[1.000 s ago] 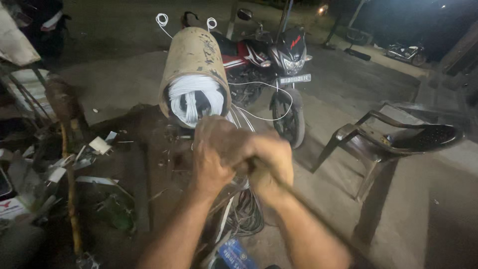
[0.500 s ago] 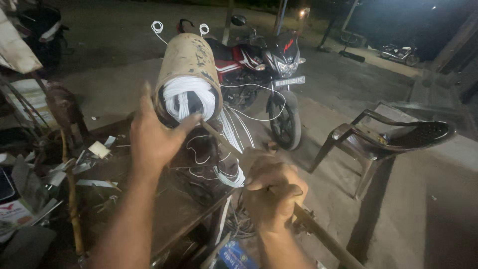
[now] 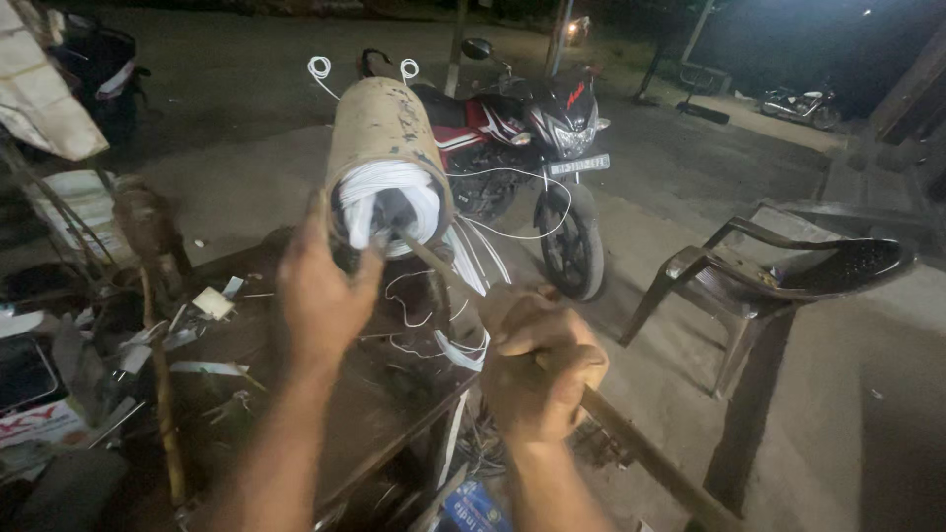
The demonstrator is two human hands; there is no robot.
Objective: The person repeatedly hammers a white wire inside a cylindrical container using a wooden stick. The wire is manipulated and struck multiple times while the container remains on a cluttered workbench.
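Observation:
A tan metal cylinder [image 3: 382, 138] lies on its side above a cluttered bench, its open end facing me and packed with white wire or sleeving [image 3: 394, 187]. My left hand [image 3: 320, 291] is spread open against the lower rim of that end, fingers touching the white windings. My right hand [image 3: 537, 365] is clenched around a long wooden rod [image 3: 641, 458] whose far tip pokes into the middle of the cylinder's opening. Loose white wires [image 3: 463, 296] hang from the cylinder down over the bench.
A red and black motorcycle [image 3: 537, 148] is parked just behind the cylinder. A dark plastic chair [image 3: 788, 276] stands to the right on the concrete. The bench [image 3: 236, 325] at left holds paper scraps, sticks and tools. More bikes stand far back.
My two hands, clasped together a second ago, have parted. The left moved up to the cylinder's open end. The right stayed lower on the rod, now pointing into the opening.

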